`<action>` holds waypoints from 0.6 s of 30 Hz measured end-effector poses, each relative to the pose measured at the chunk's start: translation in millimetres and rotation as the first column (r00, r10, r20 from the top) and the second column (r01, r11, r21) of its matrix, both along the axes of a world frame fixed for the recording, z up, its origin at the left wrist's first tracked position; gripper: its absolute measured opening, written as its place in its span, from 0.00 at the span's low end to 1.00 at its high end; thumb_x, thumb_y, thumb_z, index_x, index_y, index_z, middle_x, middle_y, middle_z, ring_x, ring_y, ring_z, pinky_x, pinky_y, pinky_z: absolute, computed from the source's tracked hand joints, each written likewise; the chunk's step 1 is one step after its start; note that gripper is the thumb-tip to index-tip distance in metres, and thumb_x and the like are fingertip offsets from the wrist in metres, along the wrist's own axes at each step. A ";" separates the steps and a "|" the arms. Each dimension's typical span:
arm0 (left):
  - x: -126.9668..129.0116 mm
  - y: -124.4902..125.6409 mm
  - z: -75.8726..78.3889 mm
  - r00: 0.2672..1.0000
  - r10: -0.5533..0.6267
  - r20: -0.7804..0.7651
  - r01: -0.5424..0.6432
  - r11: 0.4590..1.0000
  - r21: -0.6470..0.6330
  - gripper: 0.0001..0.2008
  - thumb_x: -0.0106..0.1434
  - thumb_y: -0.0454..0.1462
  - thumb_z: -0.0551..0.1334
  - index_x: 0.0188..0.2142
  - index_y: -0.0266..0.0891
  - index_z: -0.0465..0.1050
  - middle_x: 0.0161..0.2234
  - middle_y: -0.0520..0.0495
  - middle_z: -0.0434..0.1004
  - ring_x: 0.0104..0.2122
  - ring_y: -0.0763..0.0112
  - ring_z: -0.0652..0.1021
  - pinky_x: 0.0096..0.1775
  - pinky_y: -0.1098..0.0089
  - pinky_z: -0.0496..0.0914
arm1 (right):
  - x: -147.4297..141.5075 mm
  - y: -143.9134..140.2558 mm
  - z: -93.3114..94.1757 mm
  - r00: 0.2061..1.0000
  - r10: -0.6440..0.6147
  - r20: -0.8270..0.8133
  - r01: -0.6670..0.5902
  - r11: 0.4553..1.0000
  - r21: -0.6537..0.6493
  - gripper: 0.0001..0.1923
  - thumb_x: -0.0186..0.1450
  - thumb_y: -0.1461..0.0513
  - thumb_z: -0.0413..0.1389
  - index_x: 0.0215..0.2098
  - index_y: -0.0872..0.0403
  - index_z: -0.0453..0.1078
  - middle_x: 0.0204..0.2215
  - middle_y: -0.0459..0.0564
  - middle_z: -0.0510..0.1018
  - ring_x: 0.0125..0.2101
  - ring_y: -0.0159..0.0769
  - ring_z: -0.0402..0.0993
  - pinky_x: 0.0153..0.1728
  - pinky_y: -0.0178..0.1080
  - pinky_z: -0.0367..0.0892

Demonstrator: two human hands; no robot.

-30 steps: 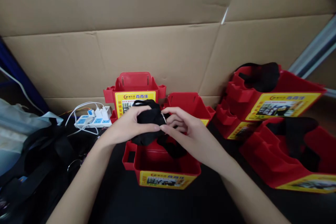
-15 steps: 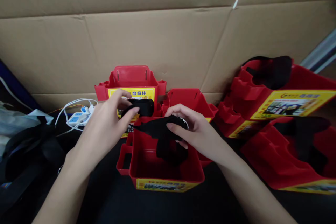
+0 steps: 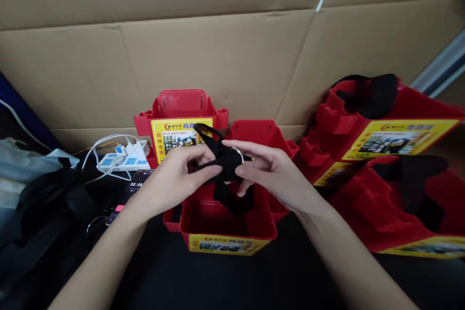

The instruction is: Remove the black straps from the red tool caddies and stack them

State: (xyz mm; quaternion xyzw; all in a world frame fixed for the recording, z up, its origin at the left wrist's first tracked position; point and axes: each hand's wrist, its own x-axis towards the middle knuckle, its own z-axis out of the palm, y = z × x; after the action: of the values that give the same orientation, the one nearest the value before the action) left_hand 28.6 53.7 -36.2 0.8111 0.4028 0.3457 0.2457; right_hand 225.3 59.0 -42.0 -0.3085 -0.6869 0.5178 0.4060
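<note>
Black woven strap [image 3: 222, 164]: held above open red plastic box [image 3: 227, 225], metal ring [image 3: 237, 153] at top
Left hand [image 3: 178, 177]: fingers pinched on strap
Right hand [image 3: 271, 172]: fingers closed around strap and ring
Bench [image 3: 254, 281]: dark, bearing box

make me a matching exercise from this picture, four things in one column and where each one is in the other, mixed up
Things:
1. black strap
2. white power strip
3. metal ring
4. phone

Places:
A. lying flat on the dark table, screen lit
B. pinched between both hands above the front red bin
C. on the strap, by the right hand
D. left of the back red bin, plugs in it

Pairs: 1-B, 2-D, 3-C, 4-A
</note>
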 end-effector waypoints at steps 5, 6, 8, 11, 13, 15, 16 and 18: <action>2.8 -0.6 1.2 1.000 -0.008 -0.019 0.012 0.978 0.207 0.07 0.58 0.37 0.59 0.25 0.37 0.67 0.40 0.48 0.71 0.40 0.69 0.71 0.43 0.68 0.64 | -7.9 -6.6 -3.4 0.992 -0.122 0.034 0.120 0.991 0.053 0.19 0.54 0.59 0.60 0.43 0.56 0.68 0.21 0.42 0.74 0.21 0.30 0.74 0.23 0.33 0.73; 4.1 0.0 0.4 0.999 -0.034 -0.034 0.040 0.981 0.192 0.07 0.58 0.37 0.59 0.25 0.37 0.66 0.39 0.48 0.72 0.40 0.70 0.71 0.43 0.68 0.64 | -9.2 -9.4 -4.0 0.987 -0.148 0.066 0.143 0.986 0.082 0.18 0.54 0.58 0.60 0.42 0.55 0.69 0.20 0.42 0.73 0.21 0.30 0.74 0.24 0.33 0.73; 6.6 1.6 -2.1 0.997 -0.061 -0.052 0.069 0.985 0.160 0.07 0.58 0.35 0.58 0.24 0.37 0.64 0.33 0.50 0.72 0.35 0.71 0.72 0.39 0.69 0.65 | -11.3 -15.0 -5.1 0.965 -0.221 0.143 0.197 0.967 0.163 0.15 0.53 0.57 0.61 0.38 0.54 0.69 0.19 0.42 0.73 0.21 0.31 0.74 0.24 0.33 0.72; 8.8 4.5 -6.5 0.999 -0.032 -0.026 0.036 0.984 0.173 0.09 0.57 0.35 0.58 0.22 0.37 0.60 0.29 0.51 0.70 0.32 0.73 0.71 0.35 0.71 0.64 | -14.0 -20.6 -7.3 0.921 -0.337 0.198 0.281 0.923 0.263 0.11 0.53 0.56 0.61 0.29 0.53 0.67 0.19 0.43 0.75 0.22 0.33 0.75 0.25 0.34 0.71; 8.8 6.0 -8.5 1.000 0.006 0.029 -0.011 0.985 0.170 0.10 0.57 0.36 0.59 0.23 0.37 0.59 0.28 0.52 0.68 0.29 0.74 0.69 0.32 0.72 0.64 | -15.7 -21.4 -8.7 0.922 -0.352 0.163 0.304 0.916 0.261 0.12 0.53 0.56 0.61 0.25 0.53 0.63 0.19 0.43 0.75 0.21 0.33 0.75 0.25 0.34 0.70; 8.1 6.7 -8.8 0.997 -0.013 0.082 0.002 0.990 0.141 0.07 0.56 0.35 0.59 0.28 0.38 0.61 0.29 0.52 0.67 0.29 0.75 0.69 0.30 0.73 0.64 | -17.3 -20.3 -9.5 0.945 -0.311 0.100 0.285 0.935 0.212 0.15 0.53 0.56 0.61 0.22 0.53 0.59 0.17 0.42 0.74 0.20 0.34 0.75 0.23 0.32 0.69; 7.7 6.8 -8.4 0.994 -0.058 0.092 0.047 0.992 0.120 0.05 0.56 0.34 0.59 0.32 0.38 0.62 0.30 0.51 0.68 0.30 0.75 0.69 0.31 0.73 0.65 | -17.8 -19.4 -9.4 0.957 -0.281 0.066 0.265 0.946 0.184 0.17 0.52 0.56 0.61 0.21 0.53 0.57 0.16 0.42 0.73 0.19 0.33 0.75 0.22 0.32 0.68; 7.4 6.4 -7.0 0.981 -0.176 0.087 0.169 0.983 0.073 0.10 0.58 0.32 0.57 0.41 0.40 0.64 0.36 0.49 0.69 0.36 0.73 0.70 0.35 0.73 0.66 | -17.5 -17.4 -8.0 0.976 -0.217 0.026 0.212 0.968 0.133 0.19 0.53 0.57 0.61 0.19 0.54 0.54 0.13 0.40 0.71 0.16 0.31 0.72 0.19 0.30 0.65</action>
State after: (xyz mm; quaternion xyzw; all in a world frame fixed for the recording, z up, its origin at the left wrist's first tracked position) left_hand 36.0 60.1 -43.2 0.8335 0.3075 0.3735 0.2667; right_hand 207.8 41.6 -50.0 -0.3642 -0.6897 0.4187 0.4651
